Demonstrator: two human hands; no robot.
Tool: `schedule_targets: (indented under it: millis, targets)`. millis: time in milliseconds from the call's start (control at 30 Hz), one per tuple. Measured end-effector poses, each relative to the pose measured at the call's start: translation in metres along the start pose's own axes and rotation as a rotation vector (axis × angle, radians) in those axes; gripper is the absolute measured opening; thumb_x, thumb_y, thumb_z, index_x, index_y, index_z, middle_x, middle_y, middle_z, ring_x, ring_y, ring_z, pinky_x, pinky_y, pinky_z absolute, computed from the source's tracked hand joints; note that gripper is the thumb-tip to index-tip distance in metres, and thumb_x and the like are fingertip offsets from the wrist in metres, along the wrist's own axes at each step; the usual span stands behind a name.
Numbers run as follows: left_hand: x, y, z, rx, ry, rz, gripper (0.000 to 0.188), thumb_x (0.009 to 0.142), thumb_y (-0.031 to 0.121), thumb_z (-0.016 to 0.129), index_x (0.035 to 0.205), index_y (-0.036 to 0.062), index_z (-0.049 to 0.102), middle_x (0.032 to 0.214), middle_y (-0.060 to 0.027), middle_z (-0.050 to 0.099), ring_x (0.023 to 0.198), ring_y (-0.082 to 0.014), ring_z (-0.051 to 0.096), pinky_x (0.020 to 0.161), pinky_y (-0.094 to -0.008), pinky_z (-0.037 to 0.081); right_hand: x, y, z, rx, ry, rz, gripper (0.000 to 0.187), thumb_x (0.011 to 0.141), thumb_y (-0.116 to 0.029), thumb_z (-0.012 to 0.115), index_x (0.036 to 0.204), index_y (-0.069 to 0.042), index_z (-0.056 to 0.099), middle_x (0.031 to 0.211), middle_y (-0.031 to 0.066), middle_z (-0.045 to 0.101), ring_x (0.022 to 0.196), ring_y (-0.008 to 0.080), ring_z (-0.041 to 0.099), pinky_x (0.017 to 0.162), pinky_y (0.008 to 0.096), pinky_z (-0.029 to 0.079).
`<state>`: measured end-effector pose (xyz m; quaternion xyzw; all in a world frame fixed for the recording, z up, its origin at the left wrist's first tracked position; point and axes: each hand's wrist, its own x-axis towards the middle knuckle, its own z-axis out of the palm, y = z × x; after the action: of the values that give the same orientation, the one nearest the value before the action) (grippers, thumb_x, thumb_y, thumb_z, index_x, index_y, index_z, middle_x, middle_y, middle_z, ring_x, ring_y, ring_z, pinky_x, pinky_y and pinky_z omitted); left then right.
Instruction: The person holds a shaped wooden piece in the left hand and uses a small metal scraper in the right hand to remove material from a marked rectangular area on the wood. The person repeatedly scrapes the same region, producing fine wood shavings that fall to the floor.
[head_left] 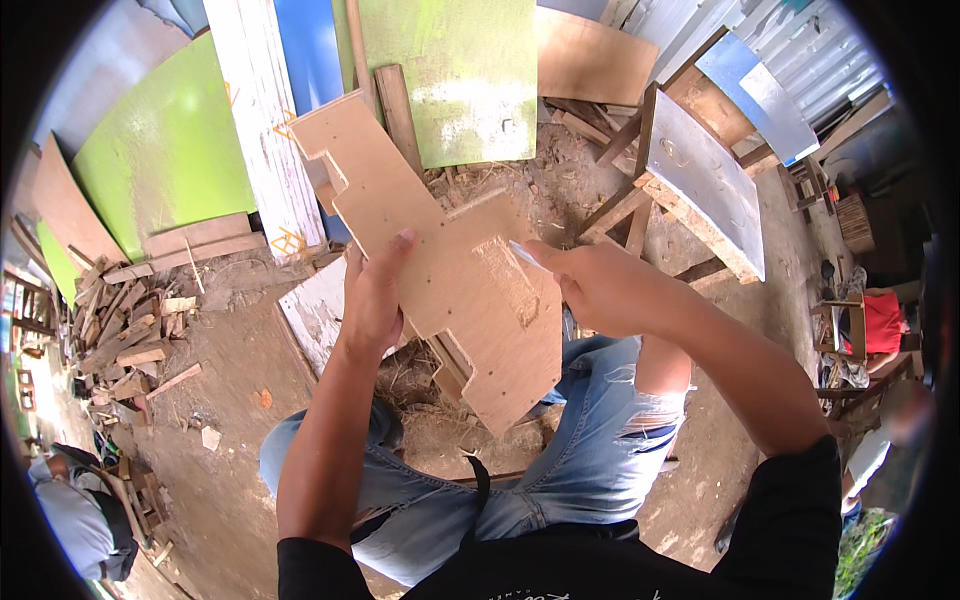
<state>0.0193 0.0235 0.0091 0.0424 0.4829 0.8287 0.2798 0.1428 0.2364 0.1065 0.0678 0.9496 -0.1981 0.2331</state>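
Above my lap lies a brown plywood piece [440, 240] with stepped notches along its edges and small dark dots on its face. A rough, lighter recessed patch [512, 280] shows on its right part. My left hand [376, 290] grips the piece by its left edge, thumb on top and fingers hidden underneath. At the patch's upper end, my right hand [600, 285] is closed round a small, flat, whitish piece [523, 254]; its exact kind is too small to tell. That whitish piece is at the patch's edge.
A worn wooden stool or small table [705, 175] stands to the right. Green boards [440, 80] and a white plank [262, 110] lean at the back. Wood offcuts [125, 325] are heaped on the left. One person [75, 515] is at lower left, another [868, 460] at far right.
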Motion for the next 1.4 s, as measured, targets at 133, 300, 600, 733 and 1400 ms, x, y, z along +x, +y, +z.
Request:
schedule_targets:
  millis: [133,300,600,733,1400]
  targets:
    - [-0.003,-0.001,0.002,0.0,0.004,0.014,0.042,0.093,0.017,0.064,0.128,-0.001,0.05,0.117,-0.0147,0.061,0.105,-0.0246,0.062,0.09,-0.0402,0.054,0.004,0.016,-0.009,0.326,-0.162,0.085,0.059,0.098,-0.01,0.037,0.155,-0.025,0.035,0.062,0.0073,0.049,0.046,0.0154,0.048,0.046,0.0342,0.043]
    - [-0.001,-0.003,-0.002,-0.002,0.007,0.015,0.041,0.093,0.017,0.064,0.128,-0.0012,0.05,0.118,-0.0148,0.062,0.105,-0.0246,0.063,0.089,-0.0407,0.054,-0.002,0.016,-0.014,0.522,-0.242,0.177,0.059,0.098,-0.013,0.037,0.154,-0.032,0.036,0.061,0.0001,0.045,0.037,0.0102,0.038,0.035,0.0288,0.036]
    - [0.005,-0.008,-0.003,-0.036,0.007,0.068,0.037,0.094,0.015,0.061,0.126,-0.0022,0.052,0.116,-0.0135,0.063,0.102,-0.024,0.065,0.088,-0.0402,0.055,-0.007,0.006,0.006,0.267,-0.012,0.095,0.057,0.1,-0.011,0.04,0.155,-0.026,0.034,0.066,0.0108,0.054,0.049,0.0186,0.05,0.055,0.0354,0.047]
    - [0.003,-0.008,-0.003,-0.016,0.001,0.042,0.038,0.096,0.015,0.057,0.13,-0.0003,0.05,0.119,-0.0127,0.062,0.105,-0.0245,0.065,0.09,-0.0399,0.055,-0.017,0.002,0.019,0.038,0.117,-0.006,0.058,0.093,-0.008,0.045,0.15,-0.015,0.041,0.083,0.0249,0.066,0.073,0.0389,0.066,0.068,0.0452,0.053]
    - [-0.004,-0.001,-0.001,0.03,-0.037,0.011,0.045,0.095,0.021,0.062,0.132,-0.0017,0.048,0.122,-0.0136,0.06,0.11,-0.0232,0.061,0.094,-0.039,0.052,-0.014,-0.01,0.002,0.098,-0.013,0.082,0.059,0.096,-0.007,0.041,0.154,-0.02,0.037,0.062,0.0193,0.054,0.056,0.0299,0.059,0.056,0.0428,0.049]
